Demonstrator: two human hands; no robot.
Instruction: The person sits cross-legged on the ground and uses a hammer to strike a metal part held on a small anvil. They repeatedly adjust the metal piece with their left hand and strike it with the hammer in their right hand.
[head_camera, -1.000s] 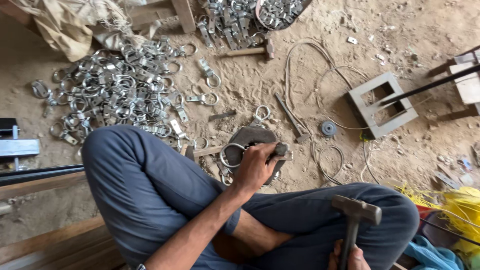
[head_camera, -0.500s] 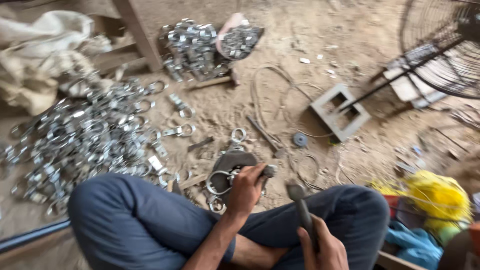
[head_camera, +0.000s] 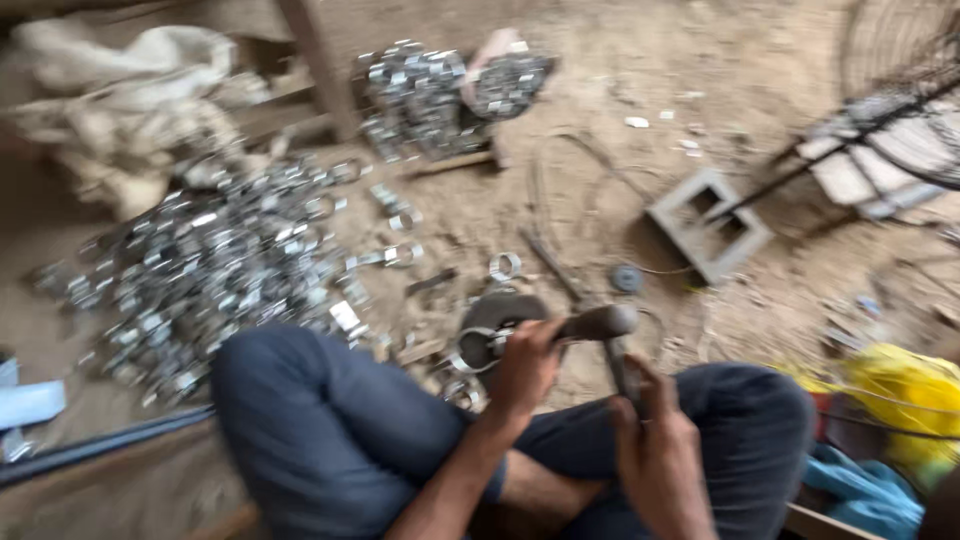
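Two bare hands work low in the view, above a seated person's crossed legs in dark blue trousers (head_camera: 330, 430), on a sandy dirt floor (head_camera: 600, 90). The whole picture is blurred by motion. The left hand (head_camera: 522, 368) is closed around a small metal ring clamp (head_camera: 478, 348), fingers curled over it, pinning it against a dark curved metal block (head_camera: 500, 312) that sits on the ground just in front of the knees. The right hand (head_camera: 655, 450) is wrapped tight around the handle of a hammer (head_camera: 603, 325); the dark hammer head lies just beside the left hand, near the clamp, and whether it touches is too blurred to tell.

To the left, a wide heap of shiny metal ring clamps (head_camera: 215, 265) spreads across the ground. A second, smaller pile of the same clamps (head_camera: 420, 95) lies further away at the top, beside a wooden post (head_camera: 315, 65). Pale crumpled sacking (head_camera: 120, 95) fills the upper left corner. To the right of the hands, well apart, stands a grey concrete block with two holes (head_camera: 708, 225), and a small dark disc (head_camera: 627, 278) lies between it and the hammer. Yellow material (head_camera: 895, 385) and blue cloth (head_camera: 865, 495) sit at the lower right.
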